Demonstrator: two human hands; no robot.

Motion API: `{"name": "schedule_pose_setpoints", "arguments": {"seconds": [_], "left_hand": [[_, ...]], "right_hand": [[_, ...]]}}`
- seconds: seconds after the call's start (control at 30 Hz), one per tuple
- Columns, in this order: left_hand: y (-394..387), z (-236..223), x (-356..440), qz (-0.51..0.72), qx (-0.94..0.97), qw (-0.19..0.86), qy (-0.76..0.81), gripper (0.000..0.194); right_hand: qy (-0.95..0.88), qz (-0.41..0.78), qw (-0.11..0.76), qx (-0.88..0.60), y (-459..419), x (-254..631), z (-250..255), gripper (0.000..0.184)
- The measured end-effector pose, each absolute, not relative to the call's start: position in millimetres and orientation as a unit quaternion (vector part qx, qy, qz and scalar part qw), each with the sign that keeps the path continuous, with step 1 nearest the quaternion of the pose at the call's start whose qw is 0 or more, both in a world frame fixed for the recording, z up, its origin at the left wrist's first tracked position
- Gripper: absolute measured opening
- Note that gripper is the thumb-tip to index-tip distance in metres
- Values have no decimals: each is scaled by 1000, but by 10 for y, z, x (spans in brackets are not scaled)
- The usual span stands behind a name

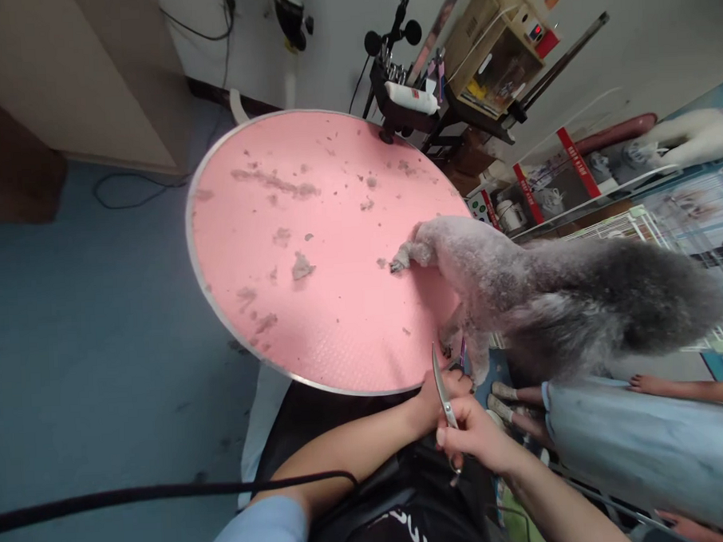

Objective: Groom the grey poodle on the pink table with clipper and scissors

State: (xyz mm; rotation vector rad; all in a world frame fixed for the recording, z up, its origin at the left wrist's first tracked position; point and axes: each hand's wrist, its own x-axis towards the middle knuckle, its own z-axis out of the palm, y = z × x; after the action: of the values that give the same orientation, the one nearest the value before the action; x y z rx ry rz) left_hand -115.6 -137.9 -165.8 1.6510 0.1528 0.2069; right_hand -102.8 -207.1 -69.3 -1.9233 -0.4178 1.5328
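A grey dog (487,269), clipped short on its body and fluffier and darker toward the right, is on a round pink grooming table (352,319). My left hand (442,394) is closed at the table's near edge, around the lower end of one of the dog's legs (478,350). A thin purple tool (462,351) shows beside those fingers; I cannot tell what it is. My right hand (473,434) grips curved scissors (442,387), their silver blades pointing up and crossing in front of my left hand. Another paw (397,264) rests on the pink top.
Clumps of cut grey hair (301,266) lie across the tabletop. A tool holder (399,101) with a white bottle (412,98) is clamped at the far edge. A black cord (167,493) crosses the lower left. Another person in a light blue apron (638,443) stands at right.
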Motion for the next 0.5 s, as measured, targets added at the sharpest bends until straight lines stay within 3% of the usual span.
{"name": "schedule_pose_setpoints", "arguments": {"seconds": [0.2,0.3,0.5], "left_hand": [[-1413,-1729,-973,65,894,437,-75,19],[-1426,-1745,-969,88,903,412,-87,22],[-1411,-1732,-962,83,889,447,-47,22]], "right_hand": [[-325,480,235,-780,-2034,-852,-407,37],[-395,463,155,-778,-1975,-792,-273,26],[-403,472,43,-783,-2039,-668,-217,36]]}}
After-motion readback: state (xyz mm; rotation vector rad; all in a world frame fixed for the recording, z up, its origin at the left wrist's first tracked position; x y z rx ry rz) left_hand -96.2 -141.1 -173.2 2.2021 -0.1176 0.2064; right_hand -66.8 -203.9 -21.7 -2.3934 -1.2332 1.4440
